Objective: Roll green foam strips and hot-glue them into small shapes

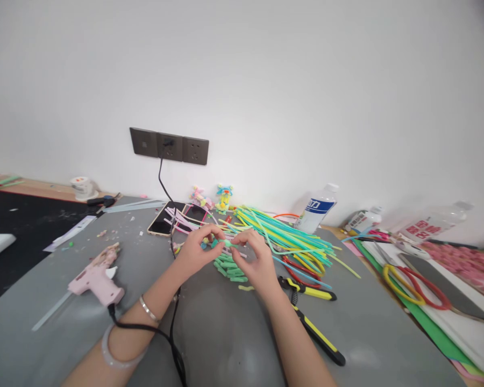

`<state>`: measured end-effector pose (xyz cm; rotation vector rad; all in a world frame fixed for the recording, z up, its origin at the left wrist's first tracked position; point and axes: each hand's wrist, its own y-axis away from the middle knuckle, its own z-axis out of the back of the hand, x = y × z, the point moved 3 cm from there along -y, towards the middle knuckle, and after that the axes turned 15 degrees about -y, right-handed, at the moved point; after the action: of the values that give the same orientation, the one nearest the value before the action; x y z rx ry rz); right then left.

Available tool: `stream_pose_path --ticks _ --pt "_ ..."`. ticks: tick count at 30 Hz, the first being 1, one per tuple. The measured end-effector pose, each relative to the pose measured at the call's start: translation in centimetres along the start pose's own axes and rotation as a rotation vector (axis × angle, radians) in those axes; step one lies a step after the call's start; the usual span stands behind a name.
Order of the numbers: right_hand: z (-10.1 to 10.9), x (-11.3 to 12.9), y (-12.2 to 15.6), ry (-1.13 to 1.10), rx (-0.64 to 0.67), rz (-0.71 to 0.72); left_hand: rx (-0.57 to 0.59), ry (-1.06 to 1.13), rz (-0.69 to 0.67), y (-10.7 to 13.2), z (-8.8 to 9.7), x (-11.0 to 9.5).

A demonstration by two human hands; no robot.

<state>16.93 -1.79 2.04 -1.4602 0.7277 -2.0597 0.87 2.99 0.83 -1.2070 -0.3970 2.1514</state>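
**Two bare forearms point(306, 344) reach over a gray table point(221, 328), a small green piece point(227, 243) between the fingertips**

The left forearm wears a silver bracelet point(147, 309) and a pale bangle point(106, 349). Near the middle of the table, the left hand point(204, 248) and right hand point(258, 259) meet, fingers curled, each pinching one side of the small green piece, which is held just above the surface. Just below it lies a pile of short green lengths point(230, 269).

To the left, a pink glue gun point(97, 277) rests on its side, its black cable point(143, 325) passing over the left forearm. Beyond the left hand lies a phone point(160, 221), with lilac strips point(176, 219) across it. Two small fuzzy figures, one pink point(201, 198) and one blue and yellow point(224, 199), are near the wall.

Right of the right hand spreads a bundle of yellow, green and turquoise stems point(286, 232). Yellow-and-black pliers point(319, 330) lie open beside the right forearm. Behind the bundle, a clear bottle point(315, 209) leans slightly.
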Motion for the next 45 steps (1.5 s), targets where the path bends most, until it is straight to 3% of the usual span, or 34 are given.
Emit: stream_pose_path --ticks 45 --pt "-0.05 -0.36 0.15 -0.004 0.003 -0.009 0.008 0.022 -0.015 0.09 0.09 -0.15"
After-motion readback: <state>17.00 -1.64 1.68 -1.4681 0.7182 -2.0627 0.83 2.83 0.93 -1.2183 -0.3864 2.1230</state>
